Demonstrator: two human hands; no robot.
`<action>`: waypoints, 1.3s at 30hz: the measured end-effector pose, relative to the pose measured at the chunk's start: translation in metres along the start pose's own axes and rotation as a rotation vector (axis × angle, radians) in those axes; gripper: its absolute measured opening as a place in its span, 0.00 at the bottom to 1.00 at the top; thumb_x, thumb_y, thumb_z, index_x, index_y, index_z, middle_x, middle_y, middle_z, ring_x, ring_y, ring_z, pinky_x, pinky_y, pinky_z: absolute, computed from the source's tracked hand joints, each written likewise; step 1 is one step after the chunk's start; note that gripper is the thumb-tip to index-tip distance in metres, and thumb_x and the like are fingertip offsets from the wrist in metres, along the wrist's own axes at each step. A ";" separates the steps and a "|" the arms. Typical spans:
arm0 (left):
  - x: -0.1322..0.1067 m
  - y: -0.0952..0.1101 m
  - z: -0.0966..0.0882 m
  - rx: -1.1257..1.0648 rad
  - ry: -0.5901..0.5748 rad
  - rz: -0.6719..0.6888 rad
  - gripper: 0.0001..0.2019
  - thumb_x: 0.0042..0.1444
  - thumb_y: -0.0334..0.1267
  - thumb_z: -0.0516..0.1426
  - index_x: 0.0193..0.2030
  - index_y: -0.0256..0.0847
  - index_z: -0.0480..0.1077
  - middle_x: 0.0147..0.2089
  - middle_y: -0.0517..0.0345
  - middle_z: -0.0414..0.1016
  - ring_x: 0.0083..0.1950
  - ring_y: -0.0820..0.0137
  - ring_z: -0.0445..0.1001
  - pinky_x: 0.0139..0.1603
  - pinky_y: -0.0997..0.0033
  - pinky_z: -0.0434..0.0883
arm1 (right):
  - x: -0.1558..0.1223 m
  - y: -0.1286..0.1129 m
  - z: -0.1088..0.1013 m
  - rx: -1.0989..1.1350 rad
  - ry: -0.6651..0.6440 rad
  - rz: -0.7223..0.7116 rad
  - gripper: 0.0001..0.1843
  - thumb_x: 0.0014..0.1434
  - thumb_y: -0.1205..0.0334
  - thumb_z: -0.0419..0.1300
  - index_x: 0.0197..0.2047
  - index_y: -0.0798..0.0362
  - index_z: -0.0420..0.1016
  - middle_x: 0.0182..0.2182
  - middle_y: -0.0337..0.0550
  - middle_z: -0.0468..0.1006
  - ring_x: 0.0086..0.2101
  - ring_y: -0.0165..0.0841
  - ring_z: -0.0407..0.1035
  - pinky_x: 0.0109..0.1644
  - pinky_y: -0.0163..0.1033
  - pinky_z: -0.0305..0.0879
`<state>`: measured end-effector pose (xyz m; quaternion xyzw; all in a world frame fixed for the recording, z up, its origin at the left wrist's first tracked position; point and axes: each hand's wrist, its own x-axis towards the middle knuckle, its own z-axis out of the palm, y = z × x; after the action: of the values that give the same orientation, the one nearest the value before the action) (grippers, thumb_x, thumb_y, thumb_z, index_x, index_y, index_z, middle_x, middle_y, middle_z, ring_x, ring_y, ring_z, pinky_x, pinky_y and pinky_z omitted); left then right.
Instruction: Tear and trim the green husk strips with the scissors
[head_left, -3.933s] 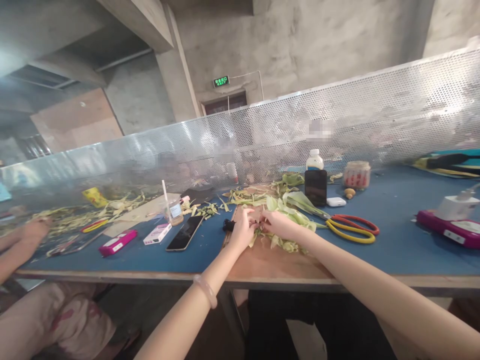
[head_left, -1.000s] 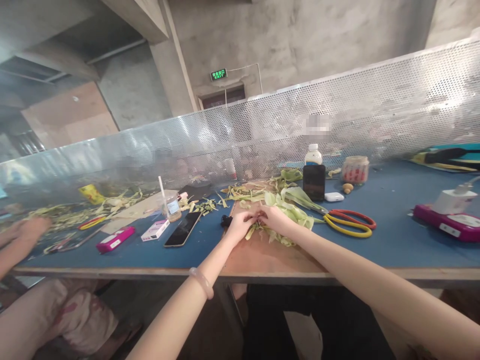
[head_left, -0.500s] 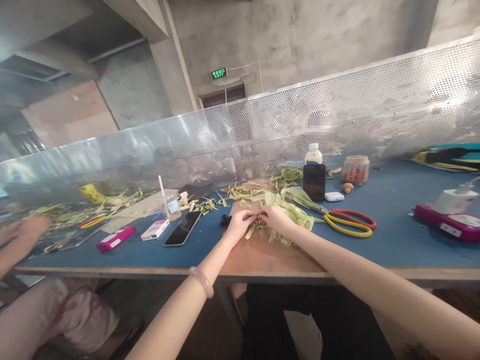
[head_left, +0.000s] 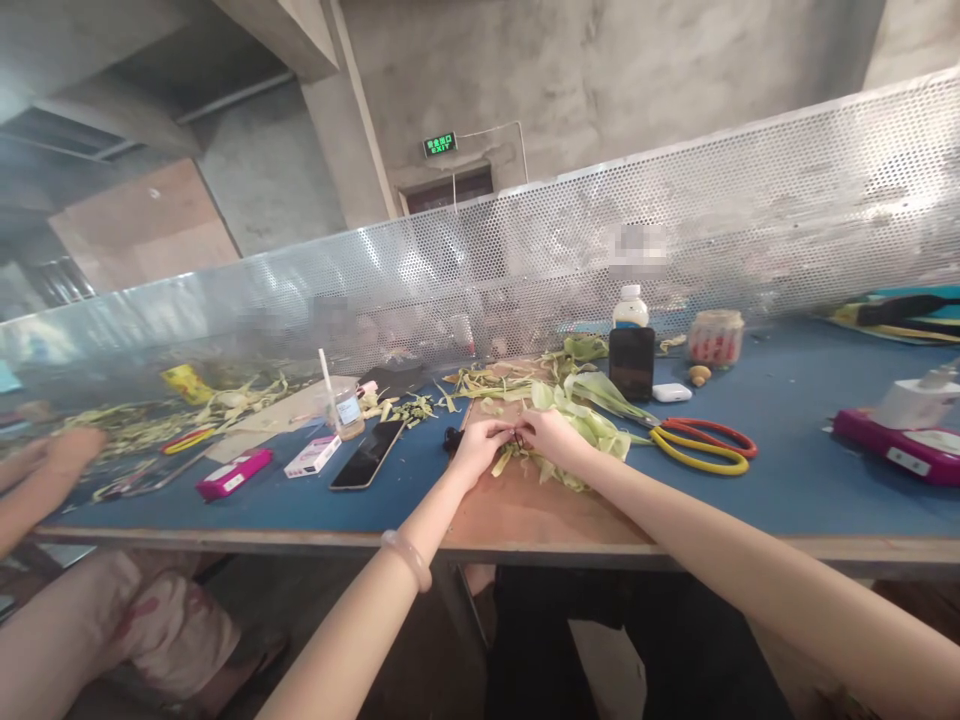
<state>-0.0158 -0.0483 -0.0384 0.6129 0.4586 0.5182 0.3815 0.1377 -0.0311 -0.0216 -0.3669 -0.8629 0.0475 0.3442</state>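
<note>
My left hand and my right hand meet over a brown board, fingertips almost touching. Both are closed in a pinch, and something small and dark shows between the fingertips, too small to name. Pale green husk-like leaves lie in a loose heap behind and under my right hand. Just left of my left hand is a black bundle, partly covered by it. Scissors with red and yellow handles rest to the right, their blades hidden under leaves.
Left of the board lie a phone, a small white box, a magenta device and a cup with a straw. A dark upright screen, a bottle and a jar stand behind. A co-worker's hand is at far left.
My hands keep the same pinch in nearly the same place. The view has shifted very slightly.
</note>
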 end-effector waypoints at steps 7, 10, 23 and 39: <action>0.000 0.000 -0.001 -0.004 -0.018 0.004 0.10 0.43 0.36 0.59 0.34 0.34 0.73 0.35 0.49 0.76 0.39 0.65 0.73 0.45 0.65 0.67 | -0.002 0.001 0.000 0.043 0.021 -0.014 0.07 0.53 0.69 0.52 0.28 0.55 0.70 0.23 0.40 0.73 0.25 0.26 0.65 0.31 0.29 0.57; -0.001 0.000 -0.001 0.001 -0.007 0.012 0.11 0.44 0.37 0.59 0.34 0.34 0.73 0.35 0.49 0.76 0.39 0.66 0.73 0.45 0.66 0.67 | -0.002 0.001 -0.001 0.079 0.022 -0.018 0.06 0.53 0.69 0.52 0.28 0.55 0.70 0.21 0.39 0.72 0.23 0.26 0.64 0.30 0.29 0.56; 0.008 -0.016 -0.005 0.157 -0.083 0.089 0.09 0.49 0.40 0.54 0.34 0.35 0.67 0.33 0.53 0.74 0.37 0.69 0.72 0.42 0.68 0.66 | -0.002 0.002 0.001 0.123 0.026 0.009 0.06 0.54 0.68 0.52 0.29 0.55 0.69 0.22 0.39 0.73 0.23 0.26 0.64 0.29 0.29 0.56; -0.002 0.004 0.003 0.033 -0.068 -0.004 0.07 0.48 0.35 0.56 0.34 0.37 0.64 0.30 0.57 0.73 0.35 0.71 0.72 0.42 0.68 0.66 | -0.003 -0.002 0.001 0.152 0.005 0.091 0.03 0.55 0.67 0.50 0.32 0.55 0.64 0.23 0.40 0.72 0.23 0.26 0.65 0.29 0.29 0.57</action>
<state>-0.0122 -0.0515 -0.0362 0.6354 0.4550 0.4886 0.3880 0.1380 -0.0342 -0.0233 -0.3787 -0.8385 0.1275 0.3705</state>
